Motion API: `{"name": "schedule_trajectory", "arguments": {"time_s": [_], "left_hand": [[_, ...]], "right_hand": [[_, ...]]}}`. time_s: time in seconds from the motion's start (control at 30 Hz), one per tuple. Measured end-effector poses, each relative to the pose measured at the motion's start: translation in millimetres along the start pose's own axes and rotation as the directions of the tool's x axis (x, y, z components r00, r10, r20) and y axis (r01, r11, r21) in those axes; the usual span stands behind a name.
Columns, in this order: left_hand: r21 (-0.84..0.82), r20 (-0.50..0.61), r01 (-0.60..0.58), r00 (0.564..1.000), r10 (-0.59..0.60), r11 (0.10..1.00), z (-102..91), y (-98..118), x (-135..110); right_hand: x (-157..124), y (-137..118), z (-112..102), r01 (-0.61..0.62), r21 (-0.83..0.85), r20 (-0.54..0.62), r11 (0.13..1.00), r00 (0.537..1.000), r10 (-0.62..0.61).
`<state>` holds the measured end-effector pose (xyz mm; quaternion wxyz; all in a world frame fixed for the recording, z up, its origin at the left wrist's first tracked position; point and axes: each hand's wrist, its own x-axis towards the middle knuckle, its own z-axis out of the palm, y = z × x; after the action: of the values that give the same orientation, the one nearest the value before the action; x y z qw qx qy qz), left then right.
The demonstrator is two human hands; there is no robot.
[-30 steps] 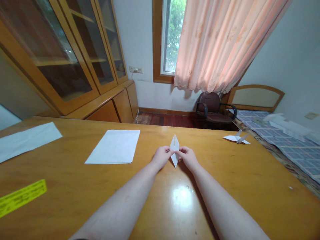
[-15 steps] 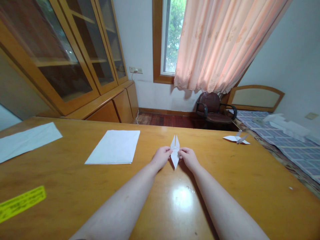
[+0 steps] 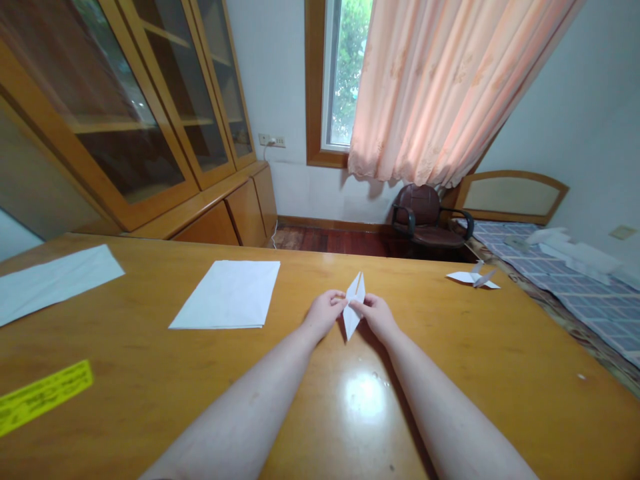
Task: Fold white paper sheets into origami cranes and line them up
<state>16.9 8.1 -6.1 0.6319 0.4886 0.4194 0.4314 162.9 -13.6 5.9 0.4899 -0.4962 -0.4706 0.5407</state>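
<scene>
A small white folded paper shape (image 3: 353,303), long and pointed at both ends, stands between my hands just above the wooden table (image 3: 450,373). My left hand (image 3: 324,313) pinches its left edge with closed fingers. My right hand (image 3: 376,315) pinches its right edge the same way. The shape leans with its top point toward the right.
A stack of white sheets (image 3: 227,293) lies left of my hands, another white sheet (image 3: 50,280) at the far left, and a yellow strip (image 3: 43,395) near the front left edge. A finished folded paper figure (image 3: 474,277) rests at the right. A chair (image 3: 429,217) stands beyond the table.
The folded paper has tilted so its top point leans right, and my fingers have drawn slightly closer together on it. My arms have stayed in place.
</scene>
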Motion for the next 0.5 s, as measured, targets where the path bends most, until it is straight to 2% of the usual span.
{"name": "schedule_trajectory", "arguments": {"time_s": [0.17,0.37,0.5], "left_hand": [[-0.034,-0.021,-0.001,1.0,0.0,0.999,-0.4,8.0,-2.9],[-0.085,0.038,-0.084,0.995,0.087,0.993,1.3,17.9,-7.3],[-0.115,0.085,-0.077,0.993,0.087,0.99,0.6,16.5,-7.2]], "right_hand": [[-3.1,-2.5,-0.3,-0.002,-0.048,0.017,0.999,1.0,0.003],[-3.7,2.4,-2.1,-0.046,-0.136,0.09,0.99,0.994,0.058],[-3.4,3.3,-2.8,-0.059,-0.126,0.086,0.99,0.994,0.07]]}}
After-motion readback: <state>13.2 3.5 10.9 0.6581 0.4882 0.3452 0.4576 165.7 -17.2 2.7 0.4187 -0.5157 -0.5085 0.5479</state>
